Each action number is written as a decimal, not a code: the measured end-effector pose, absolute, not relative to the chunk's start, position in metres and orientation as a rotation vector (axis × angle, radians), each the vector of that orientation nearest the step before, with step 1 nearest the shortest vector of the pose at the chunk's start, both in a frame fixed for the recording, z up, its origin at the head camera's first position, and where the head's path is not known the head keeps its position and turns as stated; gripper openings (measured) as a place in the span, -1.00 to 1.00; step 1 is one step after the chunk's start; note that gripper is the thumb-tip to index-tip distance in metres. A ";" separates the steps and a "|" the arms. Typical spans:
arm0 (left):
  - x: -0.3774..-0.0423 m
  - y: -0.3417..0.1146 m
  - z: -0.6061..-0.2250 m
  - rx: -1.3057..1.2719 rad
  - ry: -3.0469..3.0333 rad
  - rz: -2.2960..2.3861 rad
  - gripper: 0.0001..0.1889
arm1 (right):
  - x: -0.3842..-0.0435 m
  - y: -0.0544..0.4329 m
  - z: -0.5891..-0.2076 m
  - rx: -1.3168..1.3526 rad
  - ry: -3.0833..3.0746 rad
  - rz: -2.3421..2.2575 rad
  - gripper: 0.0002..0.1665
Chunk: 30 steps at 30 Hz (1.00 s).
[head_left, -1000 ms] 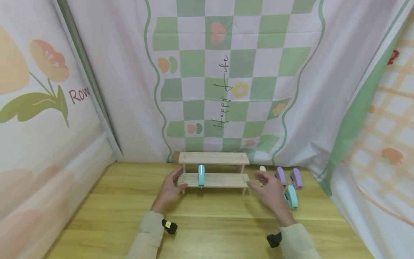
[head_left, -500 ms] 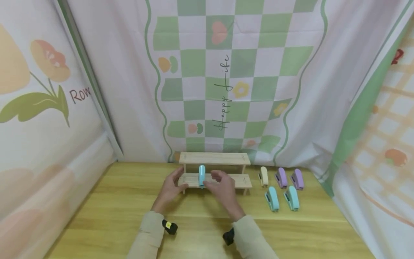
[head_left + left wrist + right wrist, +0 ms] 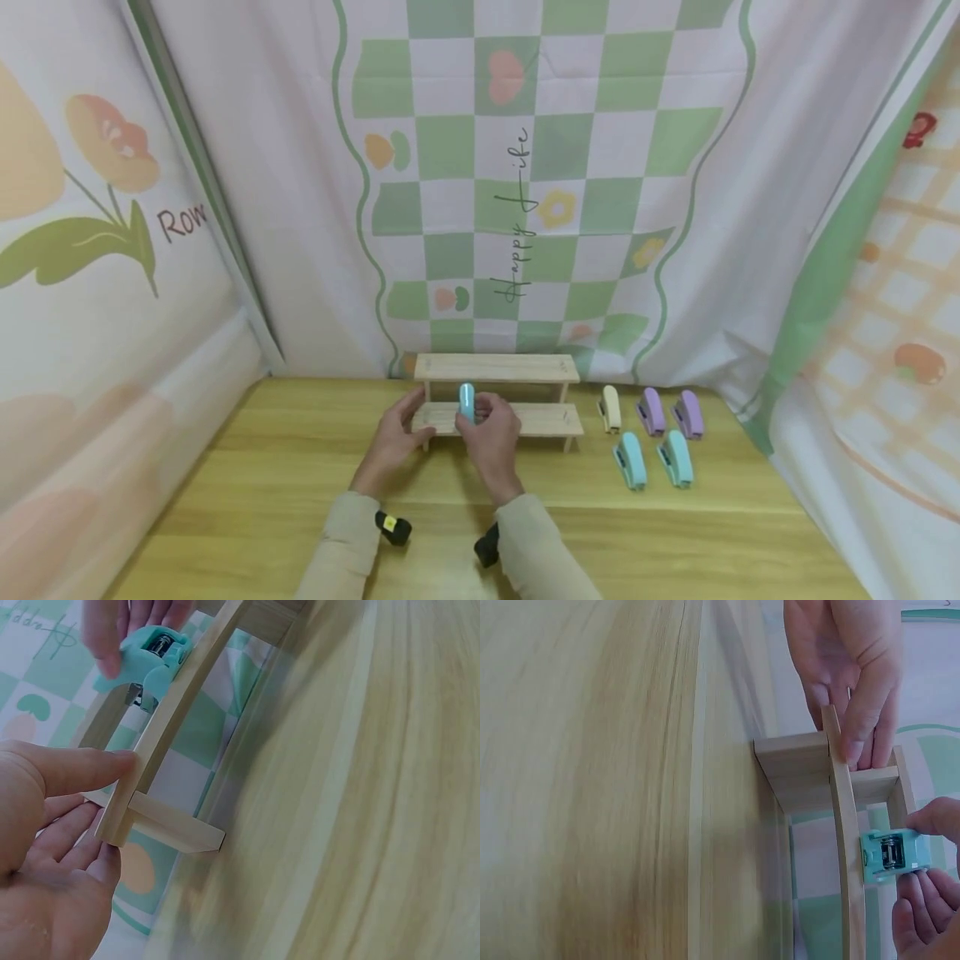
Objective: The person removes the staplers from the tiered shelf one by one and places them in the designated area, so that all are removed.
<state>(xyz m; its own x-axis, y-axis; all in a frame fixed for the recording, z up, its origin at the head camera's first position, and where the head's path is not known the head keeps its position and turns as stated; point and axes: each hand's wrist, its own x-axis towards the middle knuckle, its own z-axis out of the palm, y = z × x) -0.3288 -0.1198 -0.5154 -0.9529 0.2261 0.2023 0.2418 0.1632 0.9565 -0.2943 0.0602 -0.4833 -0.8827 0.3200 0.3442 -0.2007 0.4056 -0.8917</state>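
A turquoise stapler (image 3: 467, 398) stands on the lower board of a two-step wooden shelf (image 3: 528, 419). My right hand (image 3: 495, 435) pinches it between thumb and fingers. At the shelf's left end, my left hand (image 3: 392, 442) holds the lower board. In the left wrist view, the left thumb lies on the board's front edge and the fingers reach behind it. The right wrist view looks at the stapler (image 3: 892, 853) end-on, with its dark metal inside showing and its base against the board.
Right of the shelf, a cream stapler (image 3: 611, 409) and two purple staplers (image 3: 651, 412) form a back row. Two more turquoise staplers (image 3: 630, 461) lie in front. Behind the wooden table (image 3: 420, 533) hangs a green-checked curtain (image 3: 570, 142).
My right hand has moved left from the shelf's right end to the turquoise stapler and now pinches it. The left hand stays at the shelf's left end.
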 end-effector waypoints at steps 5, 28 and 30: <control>-0.328 -0.120 -0.516 -0.464 -2.401 -1.957 -0.19 | -0.297 0.068 -0.487 -0.055 -2.231 1.491 -0.62; -0.327 -0.120 -0.513 -0.442 -2.422 -1.956 -0.20 | -0.248 0.244 -0.462 -0.026 -2.436 1.159 -0.52; -0.327 -0.121 -0.513 -0.444 -2.421 -1.952 -0.20 | -0.241 0.266 -0.457 -0.044 -2.419 1.116 -0.51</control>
<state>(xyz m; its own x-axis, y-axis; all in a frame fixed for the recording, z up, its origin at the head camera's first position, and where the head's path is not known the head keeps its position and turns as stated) -0.3266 -0.1206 -0.5126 -0.9600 0.2180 0.1757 0.2179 0.1876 0.9578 -0.2410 0.2662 -0.4575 -0.8876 0.2205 0.4044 -0.1645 0.6684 -0.7254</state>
